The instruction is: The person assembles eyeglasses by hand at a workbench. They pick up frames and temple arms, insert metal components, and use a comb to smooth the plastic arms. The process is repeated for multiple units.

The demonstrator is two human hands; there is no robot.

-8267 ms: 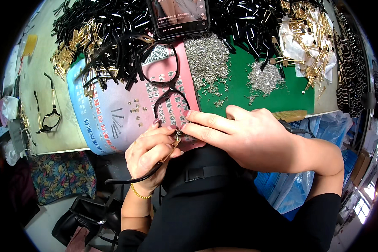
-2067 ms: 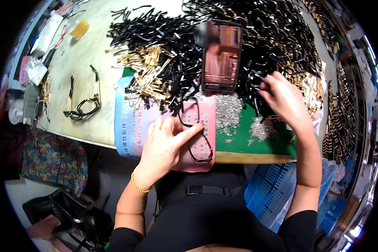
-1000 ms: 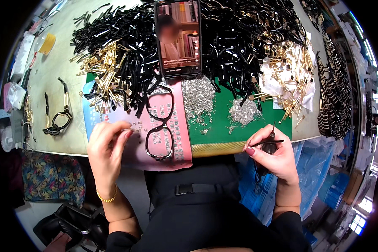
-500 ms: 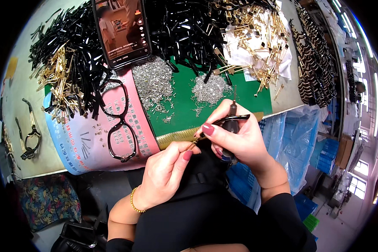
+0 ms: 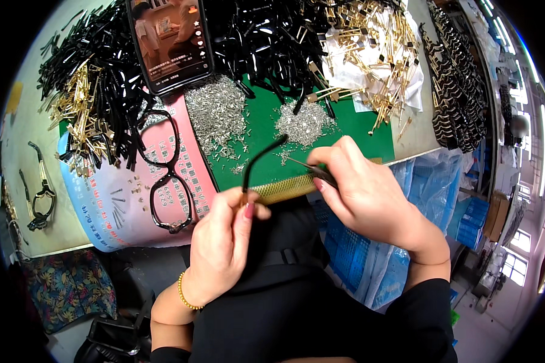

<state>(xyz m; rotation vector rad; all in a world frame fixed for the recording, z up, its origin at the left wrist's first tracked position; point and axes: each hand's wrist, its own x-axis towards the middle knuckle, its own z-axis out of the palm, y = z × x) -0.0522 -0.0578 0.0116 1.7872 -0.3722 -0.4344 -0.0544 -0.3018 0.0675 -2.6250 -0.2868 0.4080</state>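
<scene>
My left hand (image 5: 221, 239) is closed, pinching an eyeglass temple near its lower end. The temple's curved black tip (image 5: 254, 160) stands up above the fingers; its lower end is mostly hidden in them. My right hand (image 5: 366, 193) wraps round a dark screwdriver (image 5: 322, 174). Its thin shaft points left, toward the near side of a small heap of tiny silver screw-like pieces (image 5: 303, 126). Beside that heap, to the left, a larger pile of small silver pieces (image 5: 218, 115) spreads over the green mat (image 5: 357, 130).
A black eyeglass frame (image 5: 171, 175) lies on a printed pink-and-blue sheet (image 5: 103, 209). A phone (image 5: 174, 81) stands behind it. Black temple pieces (image 5: 266, 54) and gold metal parts (image 5: 375, 66) are heaped at the back. Yellow mesh (image 5: 284, 189) runs along the table edge.
My right hand has let go of the black temple tip and moved right, its screwdriver swinging from upright to pointing left. My left hand has shifted slightly left, the temple now upright in it.
</scene>
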